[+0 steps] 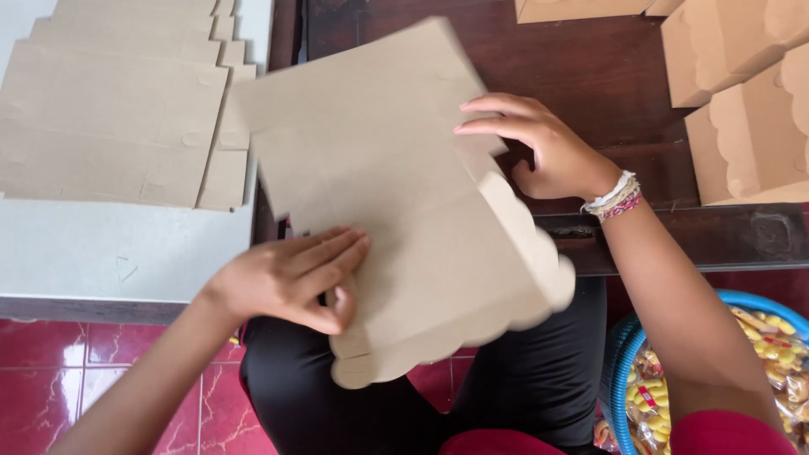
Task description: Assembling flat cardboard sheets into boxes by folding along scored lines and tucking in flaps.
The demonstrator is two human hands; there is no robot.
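Observation:
I hold a flat brown cardboard box blank (388, 177) with scalloped edges over my lap and the edge of a dark wooden table (590, 76). My left hand (295, 278) grips its near left side, fingers on top and thumb tucked at the edge. My right hand (539, 143), with woven bracelets at the wrist, presses fingers on the box's far right side where a flap folds down. The scalloped flaps point toward me.
A stack of flat cardboard blanks (118, 109) lies on a pale surface (101, 253) at left. Several folded brown boxes (750, 126) sit at the table's right. A blue basket (628, 354) of packaged snacks stands on the red tiled floor (50, 371) at lower right.

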